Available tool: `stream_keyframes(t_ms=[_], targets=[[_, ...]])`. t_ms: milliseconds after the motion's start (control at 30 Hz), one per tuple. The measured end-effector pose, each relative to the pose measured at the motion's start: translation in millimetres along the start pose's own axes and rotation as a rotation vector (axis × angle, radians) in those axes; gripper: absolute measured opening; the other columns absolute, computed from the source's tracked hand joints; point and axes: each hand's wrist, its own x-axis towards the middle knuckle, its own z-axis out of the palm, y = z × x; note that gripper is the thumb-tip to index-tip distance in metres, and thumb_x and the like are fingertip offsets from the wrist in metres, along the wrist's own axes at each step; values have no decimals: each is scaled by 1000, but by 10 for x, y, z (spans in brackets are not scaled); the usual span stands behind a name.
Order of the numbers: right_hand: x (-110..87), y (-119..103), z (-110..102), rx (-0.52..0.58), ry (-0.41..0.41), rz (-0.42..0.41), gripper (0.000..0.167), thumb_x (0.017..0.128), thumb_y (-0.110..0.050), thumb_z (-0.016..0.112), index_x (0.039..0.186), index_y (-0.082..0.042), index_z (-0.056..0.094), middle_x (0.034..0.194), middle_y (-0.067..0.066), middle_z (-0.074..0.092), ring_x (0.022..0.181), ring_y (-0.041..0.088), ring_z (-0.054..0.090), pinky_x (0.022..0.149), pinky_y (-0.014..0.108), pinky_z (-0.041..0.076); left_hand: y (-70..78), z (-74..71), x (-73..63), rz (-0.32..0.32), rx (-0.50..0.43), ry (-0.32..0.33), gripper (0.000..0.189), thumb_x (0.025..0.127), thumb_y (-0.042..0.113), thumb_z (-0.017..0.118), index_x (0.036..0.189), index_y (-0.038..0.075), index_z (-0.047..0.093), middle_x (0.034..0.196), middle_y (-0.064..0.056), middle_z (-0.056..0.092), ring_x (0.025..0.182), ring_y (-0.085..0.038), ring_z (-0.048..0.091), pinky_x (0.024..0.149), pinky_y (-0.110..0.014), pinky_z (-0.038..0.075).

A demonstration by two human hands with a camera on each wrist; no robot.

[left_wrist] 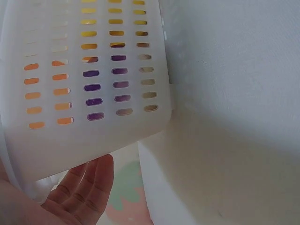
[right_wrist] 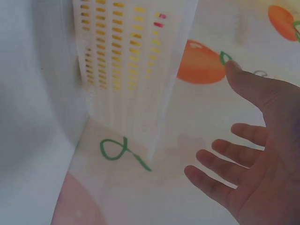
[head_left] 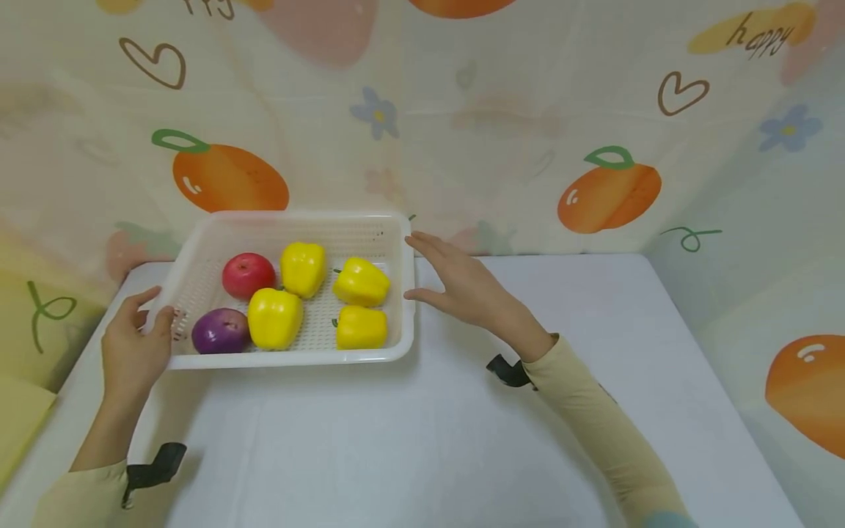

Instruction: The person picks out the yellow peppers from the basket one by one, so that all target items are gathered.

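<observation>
A white plastic basket with slotted walls sits on the table in the head view. Inside lie several yellow bell peppers, a shiny red round fruit and a smooth purple round vegetable. My left hand grips the basket's left rim, its thumb over the top edge. In the left wrist view the fingers of that hand curl beneath the rim. At the basket's right side is my right hand, fingers spread and fingertips close by the rim. The right wrist view shows its palm facing the basket's wall with nothing held.
A white-covered table carries the basket near its back left. Behind it hangs a cloth printed with oranges, hearts and flowers. Black straps are on both wrists. A yellow surface shows at the far left.
</observation>
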Motion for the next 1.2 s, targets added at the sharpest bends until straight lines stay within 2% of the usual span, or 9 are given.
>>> stream_keyframes(t_ms=[133, 233, 367, 567, 767, 967, 1200], targets=[[62, -82, 14, 29, -24, -5, 79, 91, -43, 67, 153, -9, 31, 159, 6, 29, 143, 25, 32, 110, 41, 34, 11, 4, -4, -6, 15, 7, 49, 99, 21, 49, 146, 13, 45, 141, -27, 48, 127, -42, 46, 99, -56, 34], [110, -152, 34, 43, -38, 5, 77, 92, -42, 66, 153, -10, 31, 159, 5, 29, 144, 25, 30, 110, 41, 34, 32, 5, -13, -18, 14, -2, 49, 99, 22, 48, 147, 13, 44, 143, -27, 47, 130, -42, 44, 102, -57, 33], [193, -246, 112, 29, -61, 4, 76, 91, -41, 68, 153, -12, 33, 158, 6, 31, 141, 25, 35, 107, 40, 38, 45, 1, -18, -30, 5, -20, 50, 100, 23, 47, 148, 13, 42, 146, -26, 43, 134, -43, 40, 105, -60, 31], [303, -401, 236, 14, -163, 23, 79, 90, -48, 66, 153, -15, 32, 159, 6, 28, 136, 25, 43, 103, 42, 42, 36, 3, -18, -47, 9, -30, 51, 100, 24, 47, 149, 14, 40, 148, -24, 41, 135, -43, 38, 105, -62, 31], [375, -497, 380, 26, -247, 37, 79, 90, -48, 67, 154, -17, 31, 159, 5, 28, 140, 22, 37, 104, 42, 41, 44, 8, -24, -53, 2, -25, 50, 100, 24, 47, 149, 14, 41, 148, -23, 41, 135, -41, 38, 105, -61, 32], [443, -591, 527, -8, -314, 28, 78, 90, -48, 66, 153, -16, 33, 157, 5, 32, 137, 20, 41, 102, 40, 43, 48, 15, -22, -72, 6, -13, 50, 100, 25, 48, 148, 16, 42, 146, -23, 45, 132, -39, 42, 102, -57, 34], [557, -748, 640, -100, -412, 28, 80, 85, -43, 74, 151, -15, 38, 154, 4, 38, 133, 18, 45, 101, 34, 44, 51, 16, -20, -80, 29, -10, 50, 100, 25, 48, 149, 17, 42, 146, -22, 45, 131, -39, 43, 100, -56, 35]])
